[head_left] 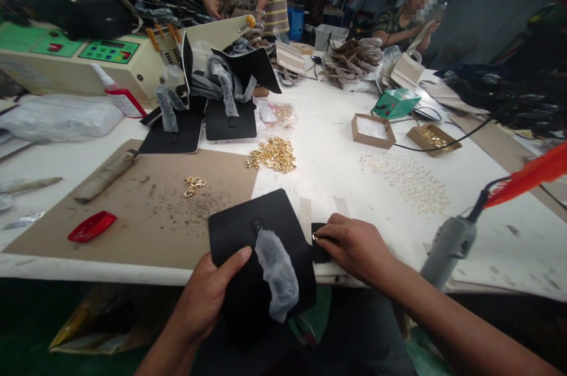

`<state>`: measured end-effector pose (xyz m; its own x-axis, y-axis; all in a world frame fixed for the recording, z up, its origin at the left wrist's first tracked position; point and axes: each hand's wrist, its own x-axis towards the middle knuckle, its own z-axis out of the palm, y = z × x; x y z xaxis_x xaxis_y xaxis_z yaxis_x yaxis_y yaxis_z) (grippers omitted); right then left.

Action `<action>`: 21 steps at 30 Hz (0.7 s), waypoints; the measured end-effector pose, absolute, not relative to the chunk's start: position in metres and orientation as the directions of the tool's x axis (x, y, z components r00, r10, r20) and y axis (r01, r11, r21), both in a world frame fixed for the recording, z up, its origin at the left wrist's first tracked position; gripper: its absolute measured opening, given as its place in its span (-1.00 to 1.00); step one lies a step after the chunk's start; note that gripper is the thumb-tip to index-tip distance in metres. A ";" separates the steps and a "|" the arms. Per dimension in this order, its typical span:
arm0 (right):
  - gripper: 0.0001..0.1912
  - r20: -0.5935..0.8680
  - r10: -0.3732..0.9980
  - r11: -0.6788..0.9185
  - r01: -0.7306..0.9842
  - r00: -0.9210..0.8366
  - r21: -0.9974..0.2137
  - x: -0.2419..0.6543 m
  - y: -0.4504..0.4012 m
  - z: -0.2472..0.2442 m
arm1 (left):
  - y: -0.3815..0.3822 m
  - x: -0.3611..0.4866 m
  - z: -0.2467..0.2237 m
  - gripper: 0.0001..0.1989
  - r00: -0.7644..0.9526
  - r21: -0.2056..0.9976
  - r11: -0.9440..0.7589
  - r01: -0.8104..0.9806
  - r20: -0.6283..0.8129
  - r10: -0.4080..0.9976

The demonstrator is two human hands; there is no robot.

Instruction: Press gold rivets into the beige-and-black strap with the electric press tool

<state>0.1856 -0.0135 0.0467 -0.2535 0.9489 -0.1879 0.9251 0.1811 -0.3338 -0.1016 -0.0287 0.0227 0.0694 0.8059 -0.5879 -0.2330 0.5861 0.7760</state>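
Observation:
My left hand (208, 287) grips the left edge of a black flat panel (283, 216), its thumb lying on top. A strip wrapped in clear plastic (277, 275) hangs from a small black loop (257, 226) on the panel. At the table's front edge, my right hand (354, 246) pinches a small gold metal piece (315, 236) over a small black patch (319, 252), close beside the panel's right side. Its exact kind is partly hidden by the fingers. Beyond the panel lies a pile of gold metal clasps (274, 154), with a smaller group (194, 185) on the brown board (155, 234).
A red tray (92, 226) and a wrapped hammer-like tool (106, 178) lie left. More black panels (230, 122) stand behind, near a green-panelled machine (110, 51). Rightward are small cardboard boxes (373, 139), scattered tiny pieces (407, 181) and a grey tool (452, 246). People work across the table.

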 end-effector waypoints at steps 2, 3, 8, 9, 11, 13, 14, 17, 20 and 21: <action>-0.79 -0.179 0.951 0.178 0.919 -0.253 -0.353 0.186 -0.014 0.046 | -0.029 -0.102 0.022 -0.12 0.076 0.780 0.581 -0.235 -0.581 0.811; -0.79 -0.171 0.952 0.180 0.917 -0.253 -0.355 0.186 -0.015 0.045 | -0.030 -0.102 0.022 -0.12 0.077 0.782 0.576 -0.238 -0.576 0.814; -0.78 -0.101 0.960 0.203 0.897 -0.261 -0.394 0.189 -0.019 0.037 | -0.030 -0.101 0.026 -0.16 0.083 0.784 0.576 -0.232 -0.574 0.815; -0.79 -0.093 0.958 0.211 0.887 -0.271 -0.410 0.190 -0.019 0.035 | -0.030 -0.101 0.026 -0.17 0.083 0.784 0.578 -0.229 -0.576 0.813; -0.79 -0.088 0.955 0.218 0.875 -0.282 -0.433 0.191 -0.017 0.033 | -0.030 -0.100 0.027 -0.17 0.083 0.783 0.580 -0.225 -0.578 0.812; -0.80 -0.095 0.954 0.213 0.867 -0.283 -0.450 0.191 -0.016 0.032 | -0.030 -0.100 0.027 -0.16 0.078 0.787 0.574 -0.225 -0.573 0.816; -0.80 -0.100 0.954 0.207 0.864 -0.282 -0.458 0.191 -0.015 0.032 | -0.030 -0.100 0.027 -0.16 0.076 0.790 0.569 -0.228 -0.569 0.819; -0.82 -0.115 0.952 0.193 0.847 -0.284 -0.495 0.190 -0.013 0.034 | -0.030 -0.101 0.026 -0.16 0.070 0.794 0.561 -0.233 -0.562 0.824; -0.86 -0.106 0.957 0.173 0.822 -0.272 -0.543 0.191 -0.015 0.035 | -0.031 -0.101 0.028 -0.17 0.079 0.794 0.561 -0.234 -0.559 0.825; -0.85 -0.096 0.959 0.171 0.813 -0.267 -0.557 0.192 -0.016 0.035 | -0.032 -0.101 0.030 -0.17 0.083 0.795 0.559 -0.236 -0.557 0.827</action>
